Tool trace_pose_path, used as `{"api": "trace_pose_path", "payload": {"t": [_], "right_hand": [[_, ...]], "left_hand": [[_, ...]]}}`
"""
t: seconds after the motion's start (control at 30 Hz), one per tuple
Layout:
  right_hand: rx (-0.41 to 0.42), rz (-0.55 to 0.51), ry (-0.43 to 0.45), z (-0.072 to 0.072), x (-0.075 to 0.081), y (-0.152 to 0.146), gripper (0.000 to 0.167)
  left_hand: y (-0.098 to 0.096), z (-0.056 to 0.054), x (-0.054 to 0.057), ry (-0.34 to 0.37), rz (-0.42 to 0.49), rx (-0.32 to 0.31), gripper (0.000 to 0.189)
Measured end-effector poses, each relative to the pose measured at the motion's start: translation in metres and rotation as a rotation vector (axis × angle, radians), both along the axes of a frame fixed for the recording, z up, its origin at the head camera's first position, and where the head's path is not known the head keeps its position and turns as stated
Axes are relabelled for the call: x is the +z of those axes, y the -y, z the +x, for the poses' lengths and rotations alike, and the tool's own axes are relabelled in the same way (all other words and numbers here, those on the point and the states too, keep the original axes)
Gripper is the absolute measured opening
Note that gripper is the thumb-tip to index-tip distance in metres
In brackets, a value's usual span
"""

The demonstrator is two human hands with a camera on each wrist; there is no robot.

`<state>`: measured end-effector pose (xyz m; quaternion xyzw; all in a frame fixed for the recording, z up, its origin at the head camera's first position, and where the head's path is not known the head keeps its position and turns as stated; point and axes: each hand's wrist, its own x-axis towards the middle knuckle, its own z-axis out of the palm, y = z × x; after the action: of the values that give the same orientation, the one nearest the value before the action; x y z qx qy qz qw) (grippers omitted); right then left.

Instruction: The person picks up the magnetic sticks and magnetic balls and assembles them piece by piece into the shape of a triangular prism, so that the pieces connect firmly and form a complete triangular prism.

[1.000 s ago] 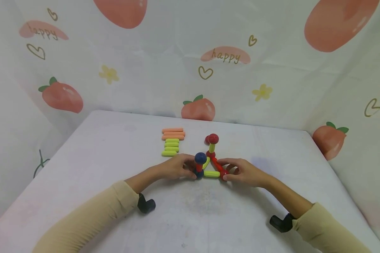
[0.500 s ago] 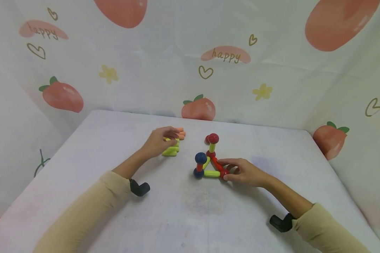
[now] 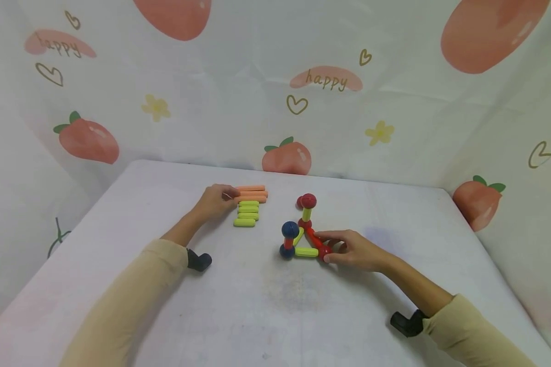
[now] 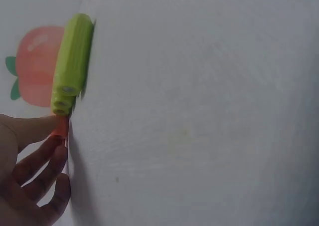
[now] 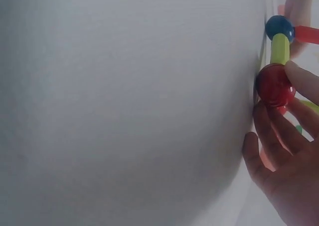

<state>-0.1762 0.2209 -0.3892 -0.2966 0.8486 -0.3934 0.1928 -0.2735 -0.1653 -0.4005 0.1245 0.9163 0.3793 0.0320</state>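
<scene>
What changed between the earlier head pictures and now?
The left hand has left the lower blue ball and moved leftward and away from the person; its thumb and finger now appear to pinch the left end of an orange stick. The right hand still holds the red ball at the structure's near right corner. The structure and yellow-green sticks stayed put.

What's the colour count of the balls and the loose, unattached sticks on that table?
Orange sticks, loose: 3
Yellow-green sticks, loose: 4
Red balls, one partly hidden: 4
Blue balls: 2
Total: 13
</scene>
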Motion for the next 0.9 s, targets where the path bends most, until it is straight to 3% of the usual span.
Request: {"api": "trace_pose_path", "payload": {"t": [0.17,0.27,0.47,0.63,0.77,0.9], "right_hand": [[-0.008,0.003,-0.005,0.0,0.0,0.0,0.058],[-0.005,0.003,-0.007,0.001,0.0,0.001,0.058],[-0.006,0.007,-0.012,0.001,0.001,0.001,0.057],[-0.01,0.007,-0.005,0.002,0.002,0.001,0.056],[-0.018,0.014,0.003,0.002,0.002,0.002,0.056],[-0.024,0.019,0.002,0.002,0.003,0.002,0.057]], "left_hand": [[0.0,-0.003,-0.003,-0.05,-0.105,-0.037,0.031],[0.0,-0.002,0.0,-0.037,-0.163,-0.051,0.035],[0.002,0.003,0.004,-0.051,-0.143,-0.055,0.033],[0.001,0.011,0.008,-0.061,-0.003,0.008,0.037],[-0.011,0.018,0.013,0.051,0.184,0.048,0.039],[-0.028,0.026,0.016,0.206,0.36,0.017,0.034]]}}
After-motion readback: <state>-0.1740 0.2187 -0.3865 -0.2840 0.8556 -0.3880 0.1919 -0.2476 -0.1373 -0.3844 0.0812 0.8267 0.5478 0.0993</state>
